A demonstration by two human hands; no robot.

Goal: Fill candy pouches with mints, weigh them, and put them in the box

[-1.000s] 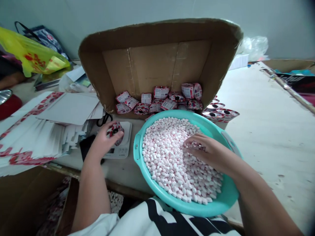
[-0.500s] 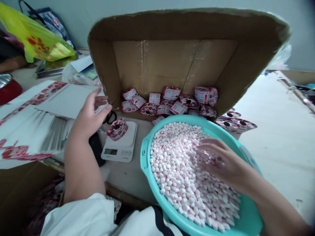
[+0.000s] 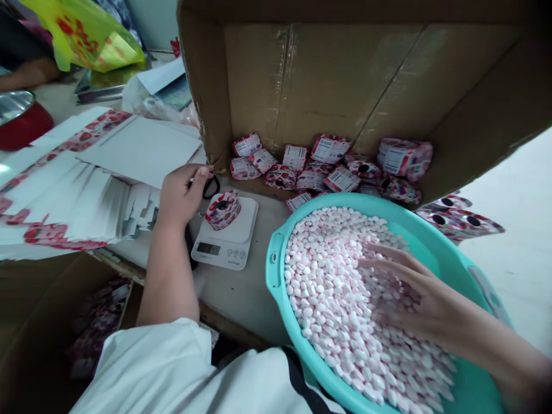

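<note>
My right hand [image 3: 414, 287] is in the turquoise basin [image 3: 276, 261], fingers apart among small pale pink-and-white tablets [image 3: 328, 287]. Some tablets lie against its palm and between its fingers. My left hand [image 3: 183, 192] is closed, thumb pressed to the curled index finger; whatever it may hold is hidden. It hovers by black scissor handles [image 3: 212, 187] and the cardboard box's left edge. To its right, a red strawberry-print packet [image 3: 223, 210] rests on a white digital scale [image 3: 228, 241], whose display is unreadable.
The cardboard box [image 3: 328, 75] lies on its side, opening toward me, with several printed packets [image 3: 310, 179] inside. Stacked printed sleeves [image 3: 86, 201] are at left; more packets [image 3: 461, 221] stand right of the box. A person's arm [image 3: 30, 75] shows at far left, near a red bowl [image 3: 26, 123].
My left hand has gone from spread fingers to closed. My right hand remains in the tablets, its fingers now more spread. The view has shifted, bringing the box nearer.
</note>
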